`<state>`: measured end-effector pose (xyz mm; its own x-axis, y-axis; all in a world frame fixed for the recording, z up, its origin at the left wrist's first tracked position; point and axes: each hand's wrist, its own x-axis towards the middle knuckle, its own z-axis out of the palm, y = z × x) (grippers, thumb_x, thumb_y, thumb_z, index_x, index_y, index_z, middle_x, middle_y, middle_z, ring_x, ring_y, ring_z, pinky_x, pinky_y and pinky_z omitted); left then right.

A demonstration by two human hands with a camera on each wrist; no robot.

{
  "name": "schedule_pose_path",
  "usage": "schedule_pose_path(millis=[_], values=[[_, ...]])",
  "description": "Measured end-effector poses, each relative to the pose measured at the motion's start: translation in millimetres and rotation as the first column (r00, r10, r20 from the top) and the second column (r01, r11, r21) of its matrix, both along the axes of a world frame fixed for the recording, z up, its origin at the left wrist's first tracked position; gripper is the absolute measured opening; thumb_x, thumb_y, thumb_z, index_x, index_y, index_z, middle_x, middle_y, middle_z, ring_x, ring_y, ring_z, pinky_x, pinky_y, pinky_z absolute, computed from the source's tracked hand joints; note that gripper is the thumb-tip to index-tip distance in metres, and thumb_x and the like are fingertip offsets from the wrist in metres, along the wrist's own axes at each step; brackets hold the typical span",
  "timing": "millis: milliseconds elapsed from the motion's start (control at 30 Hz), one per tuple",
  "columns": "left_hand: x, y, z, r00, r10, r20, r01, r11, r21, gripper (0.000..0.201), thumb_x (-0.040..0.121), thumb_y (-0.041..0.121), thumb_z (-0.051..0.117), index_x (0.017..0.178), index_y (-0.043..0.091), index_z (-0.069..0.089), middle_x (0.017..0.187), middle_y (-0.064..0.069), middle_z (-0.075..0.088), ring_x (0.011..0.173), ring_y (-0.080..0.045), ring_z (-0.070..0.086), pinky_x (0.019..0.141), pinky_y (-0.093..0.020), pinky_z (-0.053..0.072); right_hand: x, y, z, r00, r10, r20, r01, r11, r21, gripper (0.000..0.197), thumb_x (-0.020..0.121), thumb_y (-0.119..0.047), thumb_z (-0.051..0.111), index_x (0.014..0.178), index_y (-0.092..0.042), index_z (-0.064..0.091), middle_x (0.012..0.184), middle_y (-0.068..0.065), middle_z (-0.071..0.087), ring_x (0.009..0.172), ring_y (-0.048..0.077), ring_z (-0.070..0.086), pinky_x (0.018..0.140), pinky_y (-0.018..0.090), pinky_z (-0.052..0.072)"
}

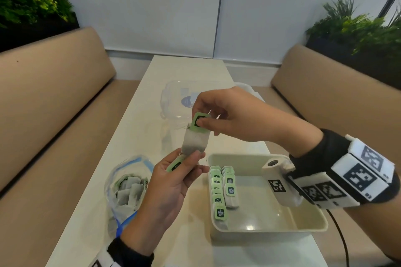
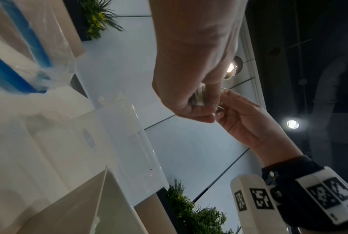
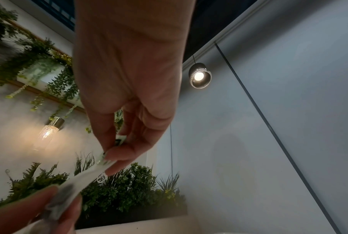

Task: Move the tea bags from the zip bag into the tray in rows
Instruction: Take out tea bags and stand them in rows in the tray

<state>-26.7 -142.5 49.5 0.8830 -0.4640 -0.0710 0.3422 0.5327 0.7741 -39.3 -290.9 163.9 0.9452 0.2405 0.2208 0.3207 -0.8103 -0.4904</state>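
Note:
A tea bag (image 1: 194,143) hangs in the air above the white table. My right hand (image 1: 200,118) pinches its green paper tag (image 1: 198,124) between thumb and forefinger. My left hand (image 1: 191,162) grips the pouch's lower end, and a second green tag (image 1: 174,166) shows in its palm. The right wrist view has the pinched tag (image 3: 109,156) and the pouch (image 3: 77,183) stretched down to my left fingers (image 3: 29,210). The open zip bag (image 1: 128,188) with several tea bags lies at the left. The beige tray (image 1: 260,208) at the right holds two rows of tea bags (image 1: 220,195).
A clear plastic lid (image 1: 173,97) lies on the table behind the hands. Beige bench seats (image 1: 54,93) run along both sides, with planters behind them. A black cable (image 1: 340,236) trails off the table's right edge near the tray.

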Motion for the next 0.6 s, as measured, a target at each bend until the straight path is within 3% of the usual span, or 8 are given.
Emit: schedule_pose_path(millis=[67, 167, 267, 400, 600], values=[[-0.1, -0.3, -0.3, 1.0, 0.008, -0.005, -0.008, 1.0, -0.007, 0.024, 0.063, 0.014, 0.066, 0.086, 0.006, 0.068, 0.075, -0.006, 0.07, 0.056, -0.014, 0.065, 0.055, -0.016, 0.053, -0.2, -0.7, 0.2, 0.999, 0.003, -0.033, -0.002, 1.0, 0.022, 0.01, 0.088, -0.009, 0.059, 0.089, -0.019, 0.057, 0.085, -0.002, 0.068, 0.066, 0.006, 0.062, 0.062, 0.02, 0.054], [-0.2, -1.1, -1.7, 1.0, 0.015, -0.012, -0.015, 1.0, -0.012, 0.022, 0.063, 0.013, 0.066, 0.084, 0.005, 0.067, 0.073, -0.005, 0.069, 0.054, -0.014, 0.065, 0.054, -0.015, 0.053, -0.4, -1.7, 0.4, 0.996, 0.002, -0.087, 0.0, 0.999, 0.033, 0.019, 0.087, -0.007, 0.06, 0.096, -0.024, 0.056, 0.081, -0.009, 0.067, 0.064, 0.002, 0.06, 0.064, 0.012, 0.049], [-1.5, -3.0, -3.8, 1.0, 0.01, -0.01, -0.01, 1.0, -0.007, 0.025, 0.063, 0.012, 0.066, 0.086, 0.005, 0.066, 0.073, -0.005, 0.071, 0.054, -0.013, 0.065, 0.053, -0.015, 0.052, -0.3, -2.9, 2.5, 0.994, 0.01, -0.111, -0.012, 1.0, -0.011, 0.03, 0.085, -0.007, 0.06, 0.107, -0.027, 0.061, 0.08, -0.015, 0.062, 0.076, 0.006, 0.061, 0.072, 0.015, 0.049], [-4.5, -4.5, -5.3, 1.0, -0.011, -0.009, 0.011, 1.0, 0.012, 0.023, 0.061, 0.013, 0.067, 0.083, 0.006, 0.069, 0.075, -0.006, 0.071, 0.055, -0.014, 0.066, 0.054, -0.016, 0.053, -2.1, -1.0, 7.5, 0.989, 0.025, -0.143, -0.041, 0.993, -0.11, 0.02, 0.086, -0.014, 0.064, 0.102, -0.026, 0.069, 0.078, -0.022, 0.063, 0.077, 0.004, 0.063, 0.076, 0.018, 0.05], [6.6, 10.2, -17.7, 0.998, 0.051, -0.037, -0.049, 0.998, 0.05, 0.065, 0.045, 0.029, 0.089, 0.104, 0.009, 0.068, 0.081, -0.008, 0.07, 0.063, -0.017, 0.067, 0.059, -0.017, 0.055, -6.1, -12.3, 8.5, 0.991, -0.035, -0.128, -0.002, 0.961, -0.277, 0.009, 0.085, -0.015, 0.066, 0.09, -0.02, 0.071, 0.069, -0.015, 0.062, 0.067, 0.005, 0.062, 0.063, 0.004, 0.041]])
